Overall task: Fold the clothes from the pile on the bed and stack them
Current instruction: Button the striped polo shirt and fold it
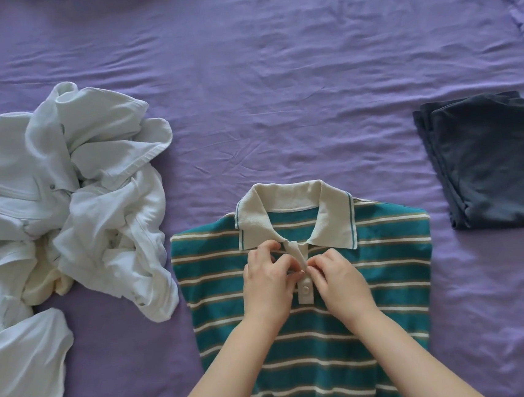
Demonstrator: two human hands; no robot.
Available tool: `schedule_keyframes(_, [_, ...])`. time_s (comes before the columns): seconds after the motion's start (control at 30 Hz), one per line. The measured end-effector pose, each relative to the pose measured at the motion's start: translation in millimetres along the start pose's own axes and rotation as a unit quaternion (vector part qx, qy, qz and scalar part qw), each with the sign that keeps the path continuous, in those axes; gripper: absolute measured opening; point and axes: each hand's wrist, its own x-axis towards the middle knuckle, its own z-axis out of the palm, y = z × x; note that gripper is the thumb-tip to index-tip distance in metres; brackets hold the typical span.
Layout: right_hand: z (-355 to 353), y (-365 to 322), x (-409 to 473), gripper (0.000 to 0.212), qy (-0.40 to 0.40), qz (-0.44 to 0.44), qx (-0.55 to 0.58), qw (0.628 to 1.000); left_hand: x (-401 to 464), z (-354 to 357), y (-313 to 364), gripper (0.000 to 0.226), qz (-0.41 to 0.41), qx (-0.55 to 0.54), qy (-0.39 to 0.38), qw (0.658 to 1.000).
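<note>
Single view, head-worn, wide-angle. Looked forward and steeply down onto the bed (pixel 274 69) from above its near edge. Close range: both forearms entered from the bottom of the frame. Field ran from the near edge towards the far side, left to right across the sheet. No second view.

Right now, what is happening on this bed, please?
A person is sorting laundry. Both hands, left hand and right hand, pinch the button placket of a green striped polo shirt spread flat on the purple bedsheet. A pile of white clothes waits unfolded on the left. One dark folded garment lies on the right.
</note>
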Motion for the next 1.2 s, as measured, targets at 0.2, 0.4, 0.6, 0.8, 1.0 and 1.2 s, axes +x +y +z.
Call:
schedule_keyframes(0.2, [-3,2,-11,0.021,0.117,-0.076,-0.124,0.982,-4,-2,-2,0.03,0.053,0.056,0.014,0.997])
schedule_keyframes(0.4, [12,33,-30,0.056,0.017,-0.121,-0.286,0.95,-19,22,-24,0.059,0.084,0.207,-0.111,0.968])
schedule_keyframes(0.6, [18,41,-33,0.061,-0.013,-0.116,-0.31,0.944,-26,23,-20,0.06,0.051,0.249,-0.117,0.96])
schedule_keyframes(0.8, [32,54,-134,0.062,-0.078,-0.21,-0.307,0.925,-126,13,-10,0.07,0.169,0.22,-0.169,0.946])
schedule_keyframes(1.0, [42,65,-215,0.079,-0.14,-0.19,-0.289,0.928,-210,9,-29,0.069,0.203,0.247,-0.252,0.913])
schedule_keyframes(1.2, [39,75,-219,0.067,-0.157,-0.216,-0.304,0.915,-219,9,-49,0.057,0.269,0.275,-0.266,0.884])
